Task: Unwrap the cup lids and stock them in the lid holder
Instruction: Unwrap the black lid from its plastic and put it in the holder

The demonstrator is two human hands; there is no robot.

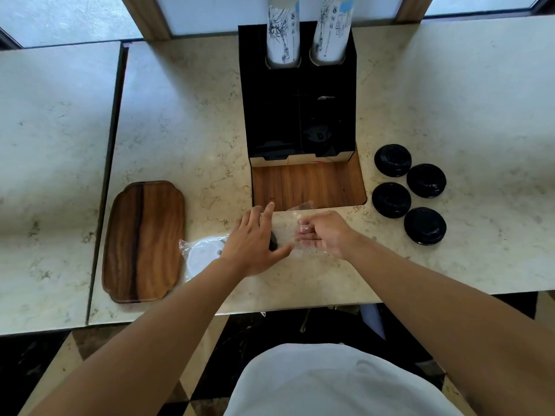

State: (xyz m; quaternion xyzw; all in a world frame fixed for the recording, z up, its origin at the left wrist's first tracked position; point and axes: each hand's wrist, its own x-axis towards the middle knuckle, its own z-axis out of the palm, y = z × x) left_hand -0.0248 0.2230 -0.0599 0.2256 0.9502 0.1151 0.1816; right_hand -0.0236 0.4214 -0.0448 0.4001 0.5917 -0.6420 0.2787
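In front of the lid holder (300, 115), my left hand (252, 240) is lying fingers spread over a black lid (273, 240), while my right hand (326, 234) is pinching the clear plastic wrap (295, 244) shut between its fingers. Four unwrapped black lids (408, 193) are sitting just right of the holder; wrapped white lids (204, 255) are lying to its front left, beside the wooden tray (144, 241).

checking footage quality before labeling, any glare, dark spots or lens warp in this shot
Head view: the windows at the top are blown out white; the black lid holder is so dark its compartments barely read; the clear plastic wrap between left hand and right hand is faint; wide-angle warp bows the counter edges; the picture is slightly soft overall.
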